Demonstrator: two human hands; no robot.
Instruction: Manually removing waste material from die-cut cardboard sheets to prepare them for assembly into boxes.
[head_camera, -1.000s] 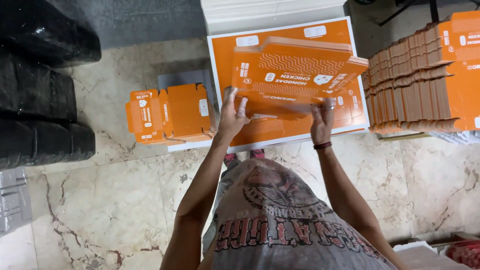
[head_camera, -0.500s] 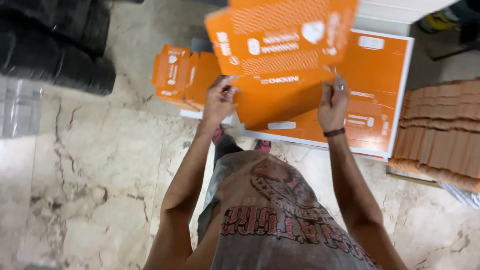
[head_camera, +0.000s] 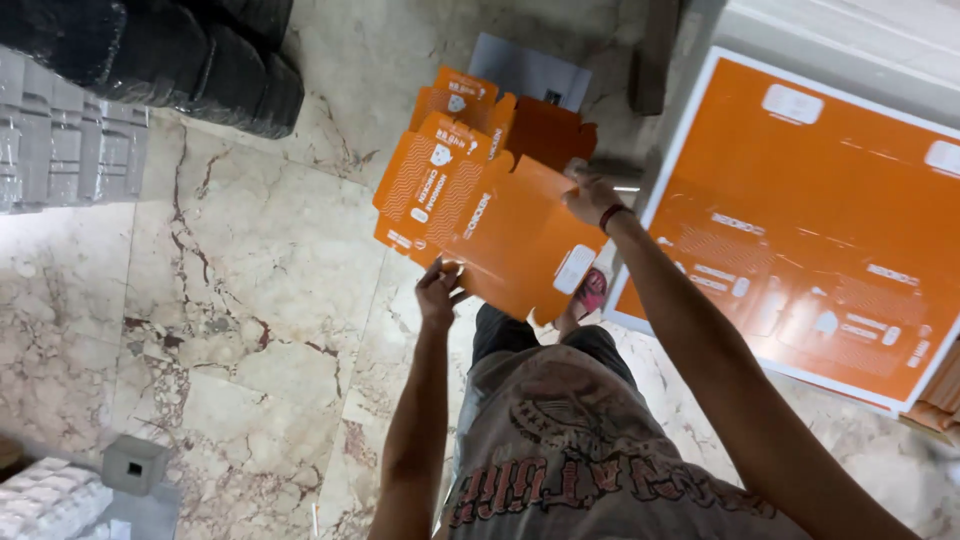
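I hold a flat orange die-cut carton blank (head_camera: 500, 235) over the marble floor, tilted and turned to the left. My left hand (head_camera: 438, 290) grips its near lower edge. My right hand (head_camera: 592, 200), with a dark band on the wrist, grips its far right edge. Just behind the blank lies a folded orange carton (head_camera: 535, 125) on the floor. A large stack of orange printed sheets (head_camera: 800, 220) with white borders lies to the right.
Black wrapped bundles (head_camera: 200, 55) sit at the top left, with clear plastic trays (head_camera: 70, 140) beside them. A small grey block (head_camera: 133, 462) and white items (head_camera: 45, 500) are at the bottom left. My legs and printed shirt fill the bottom centre.
I lifted the carton blank off the orange stack and swung it left, over the floor toward the folded carton. My view turned left, so the stack now lies at the right.
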